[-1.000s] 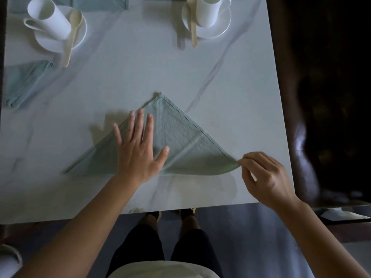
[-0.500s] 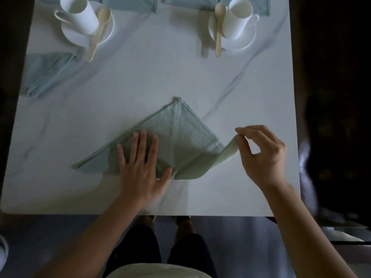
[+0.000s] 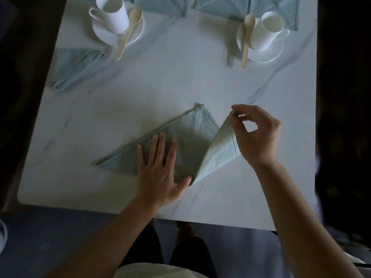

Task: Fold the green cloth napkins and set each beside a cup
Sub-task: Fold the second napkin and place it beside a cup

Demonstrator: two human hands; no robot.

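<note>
Soft, light, limp pale green cloth napkin [image 3: 190, 137], a folded triangle toward six o'clock on the white marbled table [image 3: 180, 83], best taken by a corner tip: pinned under the flat, straight-fingered left hand [image 3: 158, 169], three-o'clock corner pinched in the right hand [image 3: 257, 135], lifted higher, nearer twelve o'clock, than moments earlier.

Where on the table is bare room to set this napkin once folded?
Free: the strip between left saucer, right saucer and the held napkin; the near-left corner, nearer than the folded napkin. Crowded: the far edge, under spread napkins.
</note>
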